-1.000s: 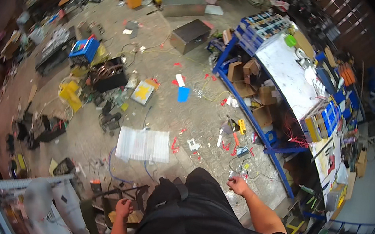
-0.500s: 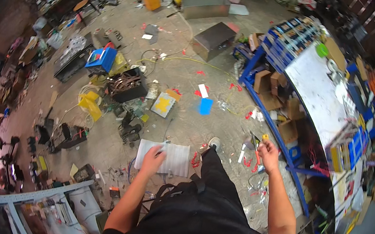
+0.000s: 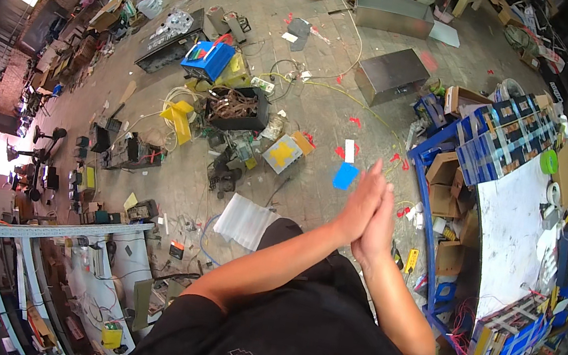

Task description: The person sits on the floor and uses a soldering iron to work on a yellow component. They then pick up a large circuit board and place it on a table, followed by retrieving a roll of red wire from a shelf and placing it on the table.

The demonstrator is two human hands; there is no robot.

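— What do the hands do at this moment?

— The left hand (image 3: 359, 205) and the right hand (image 3: 377, 224) are pressed flat together, palm against palm, fingers straight, in front of the body. They hold nothing between them, as much as I can see.

— And what lies nearest to them?

— On the floor (image 3: 323, 110) just beside the fingertips there is one small blue sheet (image 3: 345, 176), and near it one white strip (image 3: 349, 150). A little lower to the left lies one ribbed translucent panel (image 3: 246, 221).

— How would such things handle?

— I judge the blue sheet is thin and very light, soft enough to bend; one must pinch it at an edge, because it lies flat. The ribbed panel looks light but stiffer; better to take it at two opposite edges.

— What else can you count?

— One blue crate (image 3: 207, 60), one black box of tangled cables (image 3: 238, 108), one grey metal box (image 3: 392, 75), one yellow-topped flat box (image 3: 282, 154). At the right stands one blue rack (image 3: 435, 200) with a white surface (image 3: 510, 233).
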